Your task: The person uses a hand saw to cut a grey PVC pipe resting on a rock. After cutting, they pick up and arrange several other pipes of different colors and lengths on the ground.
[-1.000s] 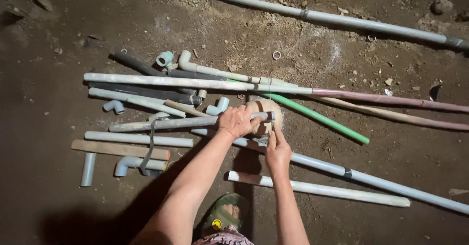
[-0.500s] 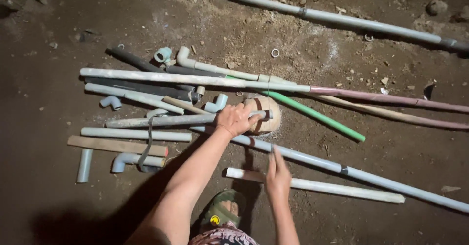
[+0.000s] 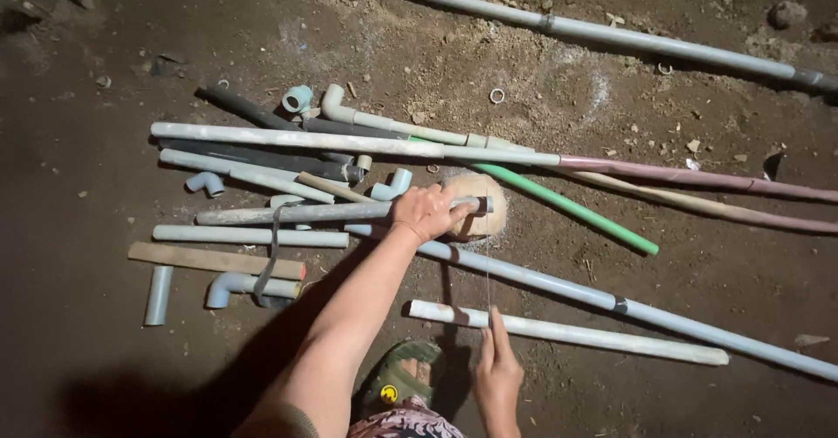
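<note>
We look down on bare brown earth strewn with pipes and fittings. Our left hand (image 3: 425, 212) is wrapped around a grey pipe (image 3: 305, 213) near its right end, the fingers closed tight over it, and it presses that end down across a rounded tan stone (image 3: 482, 220) lying on the ground beneath it. The pipe runs level to the left, away from the stone, with a dark strap (image 3: 271, 255) draped over it farther along. Our right hand (image 3: 497, 377) hovers lower in the frame, close to our body, its fingers pinched together on a thin taut string (image 3: 487, 276) that rises straight up toward the pipe end by the stone. Just above that hand lies a short white pipe (image 3: 567, 331), and behind it a long grey pipe (image 3: 611, 301) slants down to the right. Above the stone a green pipe (image 3: 567, 206) angles off to the right, crossed by a long pale pipe (image 3: 349, 141) that joins a pinkish length (image 3: 690, 176). Left of our forearm we see a flat wooden strip (image 3: 209, 261), an elbow fitting (image 3: 229, 287) and a short pipe stub (image 3: 158, 295). Our sandalled foot (image 3: 401, 377) shows at the bottom edge between the two arms.
</note>
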